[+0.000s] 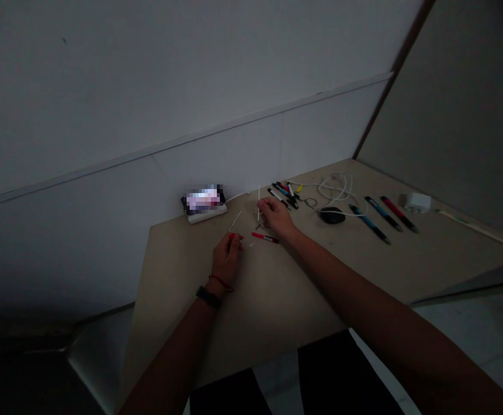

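Observation:
My left hand (226,256) is closed around a small red pen part (232,237), most of it covered by the fingers. A thin pale rod like a pen refill (235,221) slants up out of that grip. Slightly higher and to the right, my right hand (275,215) pinches a thin white pen refill (259,196) upright. On the table between and just below the hands lies a red pen piece with a dark end (265,237). Tiny loose bits (258,227) rest beneath my right hand's fingers, too small to name.
A lit phone (203,199) leans on a white block (207,215) by the wall. Several pens (282,197) lie beyond my right hand, near a white cable (338,187) and dark mouse-like object (332,215). More pens (370,225) and a white charger (417,202) lie right.

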{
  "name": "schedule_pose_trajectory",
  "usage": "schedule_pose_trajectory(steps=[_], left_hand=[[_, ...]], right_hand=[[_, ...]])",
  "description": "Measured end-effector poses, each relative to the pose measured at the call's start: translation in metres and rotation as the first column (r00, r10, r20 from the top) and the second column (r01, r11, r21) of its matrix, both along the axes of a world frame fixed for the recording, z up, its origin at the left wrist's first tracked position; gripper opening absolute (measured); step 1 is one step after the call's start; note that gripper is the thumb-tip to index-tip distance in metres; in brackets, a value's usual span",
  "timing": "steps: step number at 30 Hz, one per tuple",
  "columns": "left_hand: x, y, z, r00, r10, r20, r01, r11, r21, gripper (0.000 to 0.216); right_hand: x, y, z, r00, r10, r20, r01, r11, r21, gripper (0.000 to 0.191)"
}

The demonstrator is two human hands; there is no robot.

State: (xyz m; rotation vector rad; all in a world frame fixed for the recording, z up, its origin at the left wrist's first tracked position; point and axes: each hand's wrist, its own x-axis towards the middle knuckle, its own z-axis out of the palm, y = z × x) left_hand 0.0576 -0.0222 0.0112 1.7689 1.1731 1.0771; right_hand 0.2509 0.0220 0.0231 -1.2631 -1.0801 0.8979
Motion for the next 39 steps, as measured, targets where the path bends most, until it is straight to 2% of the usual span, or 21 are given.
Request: schedule_pose_trajectory(steps=[4,7,11,16,19,26,39], left_hand=[[0.0,-0.001,0.001,1.0,-0.001,-0.004,0.001,1.0,0.005,0.039],[0.0,-0.001,0.001,1.0,-0.019,-0.01,0.019,1.0,0.015,0.038],[0.001,-0.002,0.002,0.999,-0.031,-0.014,0.032,0.999,0.014,0.037],[0.001,-0.004,0.006,0.999,-0.035,-0.019,0.035,0.999,0.017,0.036],[0.002,-0.004,0.006,0.999,-0.038,-0.011,0.038,0.999,0.024,0.036],[0.001,-0.003,0.005,0.998,-0.057,-0.003,0.058,0.997,0.049,0.037],[0.0,-0.004,0.005,0.994,-0.104,0.028,0.103,0.994,0.04,0.036]], right_hand=[[-0.023,-0.015,-0.003,0.984,0.135,-0.114,-0.137,0.99,-0.012,0.044],[-0.031,-0.026,-0.005,0.969,0.207,-0.135,-0.214,0.976,-0.038,0.041],[-0.032,-0.033,-0.004,0.961,0.218,-0.169,-0.229,0.972,-0.049,0.038],[-0.034,-0.038,0.0,0.938,0.269,-0.218,-0.292,0.953,-0.083,0.045],[-0.036,-0.042,0.003,0.92,0.307,-0.246,-0.338,0.937,-0.095,0.04],[-0.038,-0.046,0.01,0.898,0.314,-0.309,-0.353,0.932,-0.081,0.036],[-0.034,-0.047,0.008,0.886,0.331,-0.324,-0.367,0.928,-0.055,0.036]])
